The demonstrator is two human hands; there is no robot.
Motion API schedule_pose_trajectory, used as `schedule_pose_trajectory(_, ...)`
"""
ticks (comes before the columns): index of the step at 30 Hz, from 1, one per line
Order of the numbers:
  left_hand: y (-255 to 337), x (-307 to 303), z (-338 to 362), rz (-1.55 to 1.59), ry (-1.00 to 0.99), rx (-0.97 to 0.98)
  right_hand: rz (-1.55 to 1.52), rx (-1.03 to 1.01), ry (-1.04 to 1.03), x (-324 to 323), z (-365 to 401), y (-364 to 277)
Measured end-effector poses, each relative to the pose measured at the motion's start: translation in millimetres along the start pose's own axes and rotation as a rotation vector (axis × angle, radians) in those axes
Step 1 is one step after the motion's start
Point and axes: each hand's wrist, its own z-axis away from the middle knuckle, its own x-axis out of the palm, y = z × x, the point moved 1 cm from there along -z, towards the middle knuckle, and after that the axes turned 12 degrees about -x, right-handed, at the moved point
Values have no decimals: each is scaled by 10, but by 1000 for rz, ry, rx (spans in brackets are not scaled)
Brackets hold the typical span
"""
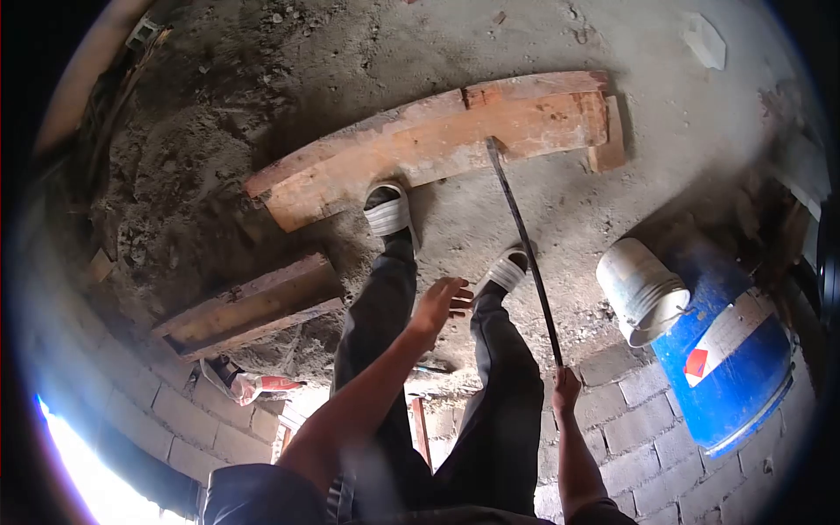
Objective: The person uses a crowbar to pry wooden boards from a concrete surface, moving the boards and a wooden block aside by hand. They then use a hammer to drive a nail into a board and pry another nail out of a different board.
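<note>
My right hand is closed round the lower end of a long dark metal bar. The far tip of the bar touches the near edge of a long wooden form on the dirt floor. Above my legs, my left hand hangs with its fingers apart and nothing in it. My left foot, in a white striped slipper, is against the near side of the form. The other slipper is beside the bar.
A shorter wooden trough lies at the left. At the right are a white bucket and a blue barrel. Block walls run along the near side. Rubble covers the floor at the upper left.
</note>
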Motion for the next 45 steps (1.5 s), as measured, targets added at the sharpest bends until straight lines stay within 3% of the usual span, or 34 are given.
schedule_pose_trajectory(3, -124, 21, -120, 109, 39, 21, -33, 5, 44, 342, -14, 228)
schedule_pose_trajectory(6, -457, 224, -260, 125, 60, -5, -134, 137, -66, 285, 50, 99)
schedule_pose_trajectory(9, -730, 356, -470, -23, 84, 7, -173, 72, 19, 505, 64, 272)
schedule_pose_trajectory(11, -871, 320, -481, -371, 177, 77, -175, 68, 23, 510, 35, 331)
schedule_pose_trajectory(12, -871, 305, -385, -394, 186, 89, -157, 66, 10, 506, 20, 352)
schedule_pose_trajectory(14, -895, 220, -133, -81, 201, -61, -209, 100, 13, 506, 11, 468)
schedule_pose_trajectory(18, -624, 558, 465, -112, 211, -21, -180, 42, 10, 585, -162, 817)
schedule_pose_trajectory(20, -517, 810, 565, -117, 108, 19, -159, 39, 35, 700, -282, 1024)
schedule_pose_trajectory(24, -652, 1010, 23, -283, -110, 153, -125, -70, 124, 868, -441, 1306)
schedule_pose_trajectory(27, -1105, 806, -520, -383, 200, -127, -144, -105, 106, 818, -520, 1330)
schedule_pose_trajectory(28, -1198, 817, -510, -500, 99, 107, -124, -71, 88, 823, -553, 1310)
schedule_pose_trajectory(30, -961, 868, -384, -532, -27, -25, -129, -49, 44, 775, -782, 1051)
schedule_pose_trajectory(32, -819, 865, -392, -464, 13, -109, -83, -79, 90, 670, -1140, 444)
schedule_pose_trajectory(34, -714, 884, -452, -460, 107, 28, -111, -58, 57, 531, -1148, 142)
schedule_pose_trajectory(39, -544, 877, -465, -470, 119, 59, -210, 43, -84, -270, -1001, -625)
schedule_pose_trajectory(43, -603, 673, -526, -425, 236, 139, -524, 126, -266, -1556, -999, -1660)
schedule_pose_trajectory(45, -514, 710, -488, -467, 252, 164, -552, 31, -309, -1904, -1106, -1934)
